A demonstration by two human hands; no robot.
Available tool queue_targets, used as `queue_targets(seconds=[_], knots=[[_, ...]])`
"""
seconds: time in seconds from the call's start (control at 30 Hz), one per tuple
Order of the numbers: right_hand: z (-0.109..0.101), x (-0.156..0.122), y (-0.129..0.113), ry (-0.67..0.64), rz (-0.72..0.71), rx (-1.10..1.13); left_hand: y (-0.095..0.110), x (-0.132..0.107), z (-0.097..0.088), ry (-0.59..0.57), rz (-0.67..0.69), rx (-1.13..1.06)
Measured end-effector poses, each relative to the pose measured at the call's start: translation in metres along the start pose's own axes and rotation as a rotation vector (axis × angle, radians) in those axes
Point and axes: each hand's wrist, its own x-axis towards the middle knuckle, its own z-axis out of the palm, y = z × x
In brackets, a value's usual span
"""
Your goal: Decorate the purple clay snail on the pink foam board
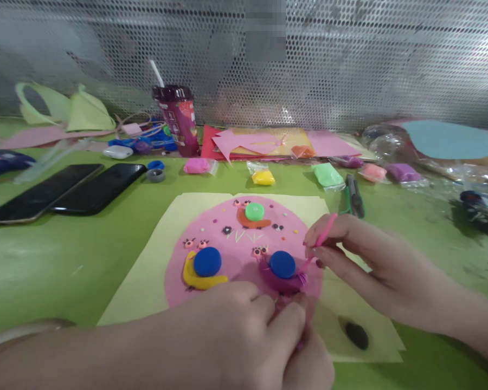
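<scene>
Left hand (252, 330), lower centre: curled over the pink disc (203, 233); its grasp could not be told. Right hand (374, 265), right of centre: pinched a pink tool (324, 232), tip at the purple clay figure (278, 284), centre-right. Step, seemingly: scoring; next move called for light pressure.

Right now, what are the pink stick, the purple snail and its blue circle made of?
Pink stick: probably smooth plastic, slim and evenly coloured.
Purple snail: likely matte clay, with soft, rounded edges.
Blue circle: seems smooth plastic, with a crisp rim.

Slanted pink tool (326, 231) @ R end, purple snail (277, 282) w/ blue cap (282, 264)
</scene>
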Motion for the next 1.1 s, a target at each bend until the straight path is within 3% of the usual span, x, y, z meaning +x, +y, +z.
queue_targets(seconds=[0.87, 1.1], knots=[[-0.0032, -0.0011, -0.0062, 0.008, -0.074, -0.049, 0.0012, -0.0058, 0.0, -0.034, 0.009, 0.033], [-0.0034, 0.0005, -0.0067, 0.012, -0.097, -0.045, -0.003, 0.0009, -0.0017, 0.031, -0.156, -0.079]])
